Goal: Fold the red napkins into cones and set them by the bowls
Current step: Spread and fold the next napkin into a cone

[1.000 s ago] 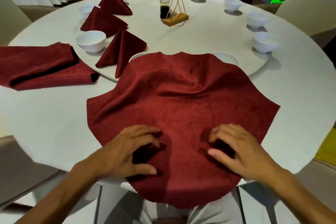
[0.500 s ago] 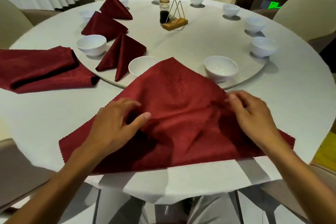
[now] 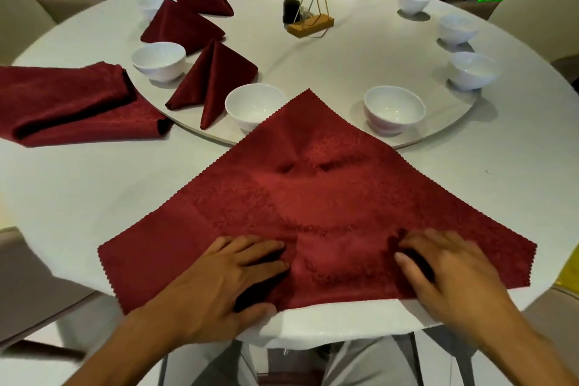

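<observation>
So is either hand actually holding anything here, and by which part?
Nothing is gripped. The left hand and right hand rest with loosely spread fingers on the folded napkin near its near folded edge.

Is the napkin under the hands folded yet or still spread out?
Folded once: the napkin lies as a flat triangle, apex toward the bowls, left hand and right hand pressing its near folded edge. No cone yet.

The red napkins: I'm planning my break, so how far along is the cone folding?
Done: three cones stand by bowls on the left, the nearest cone. In hand: the left hand and right hand press flat on a triangle-folded napkin. Left: shaping it into a cone, the napkin stack, and bowls like the near right bowl lack cones.
</observation>
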### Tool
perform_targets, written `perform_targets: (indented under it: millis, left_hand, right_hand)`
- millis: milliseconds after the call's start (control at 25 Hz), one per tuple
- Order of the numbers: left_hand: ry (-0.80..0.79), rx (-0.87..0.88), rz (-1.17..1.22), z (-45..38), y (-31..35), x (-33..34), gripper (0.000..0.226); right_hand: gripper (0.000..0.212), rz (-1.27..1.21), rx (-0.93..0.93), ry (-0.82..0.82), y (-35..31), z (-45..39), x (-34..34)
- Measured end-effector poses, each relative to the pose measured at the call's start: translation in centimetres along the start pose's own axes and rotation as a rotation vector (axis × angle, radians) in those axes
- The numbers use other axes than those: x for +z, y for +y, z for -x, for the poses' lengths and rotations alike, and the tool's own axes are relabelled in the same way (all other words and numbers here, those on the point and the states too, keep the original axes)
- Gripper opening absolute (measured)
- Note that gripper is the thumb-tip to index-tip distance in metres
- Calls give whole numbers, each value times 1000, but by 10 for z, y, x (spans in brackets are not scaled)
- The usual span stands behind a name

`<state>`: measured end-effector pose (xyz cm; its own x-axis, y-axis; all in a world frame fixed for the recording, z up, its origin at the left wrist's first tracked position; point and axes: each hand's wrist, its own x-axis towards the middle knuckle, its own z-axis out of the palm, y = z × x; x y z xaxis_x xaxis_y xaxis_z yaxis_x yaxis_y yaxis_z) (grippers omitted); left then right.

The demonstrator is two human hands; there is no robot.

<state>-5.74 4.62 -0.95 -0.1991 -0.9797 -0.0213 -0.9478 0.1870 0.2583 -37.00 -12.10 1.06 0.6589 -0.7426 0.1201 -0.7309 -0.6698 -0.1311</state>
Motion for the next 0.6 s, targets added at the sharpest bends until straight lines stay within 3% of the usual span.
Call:
perform_targets:
  millis: [120, 240, 480, 600]
  left_hand:
    - [-47, -9, 58, -14, 4, 2, 65]
    - [-81, -2, 10, -20, 1, 4, 78]
    - [-27, 27, 39, -26, -4, -10, 56]
    - [34, 2, 110, -36, -2, -12, 55]
  right_hand:
    - [47, -99, -3, -72, -38, -45, 9]
    - [52, 15, 30, -151, -51, -78, 32]
    - [29, -194, 151, 248, -10, -119, 10]
    - [29, -209, 13, 193, -31, -128, 13]
